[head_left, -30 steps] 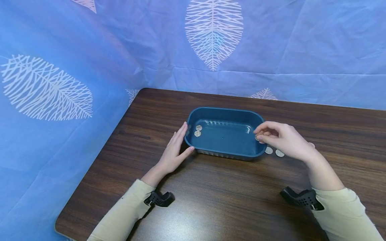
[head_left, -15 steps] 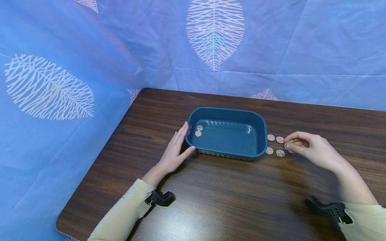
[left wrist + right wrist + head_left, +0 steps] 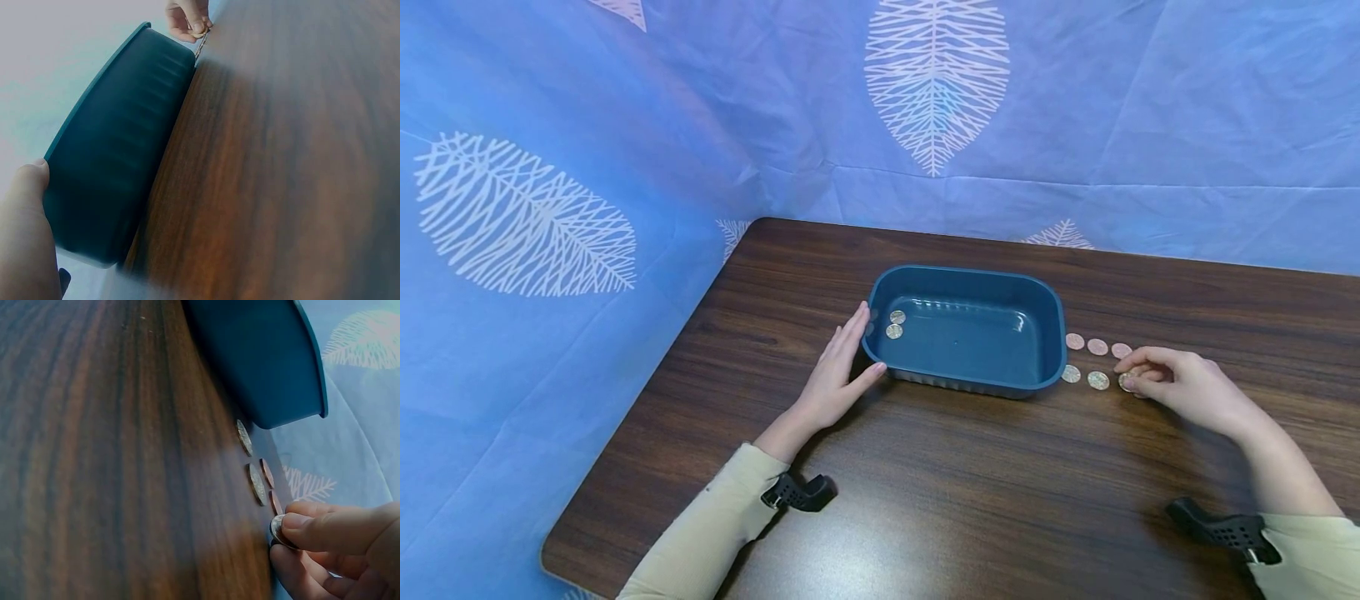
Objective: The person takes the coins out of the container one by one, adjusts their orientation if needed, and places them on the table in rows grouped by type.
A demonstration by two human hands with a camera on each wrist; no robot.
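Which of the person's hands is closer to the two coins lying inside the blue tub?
Left. The left hand rests against the tub wall right beside those coins; the right hand is past the tub's opposite end.

Dark wood-grain table point(image 3: 970, 500), left corner rounded. Blue cloth backdrop point(image 3: 1150, 108) with white leaf prints behind the table and along its left side, creased, hanging down to the table's edge. One leaf print point(image 3: 936, 79) large, above the table's far edge.

I count two coins point(image 3: 894, 324) in the one tub point(image 3: 1047, 308), and six coins point(image 3: 1097, 363) on my desk point(image 3: 970, 492), one pinched in my right hand point(image 3: 1187, 388).
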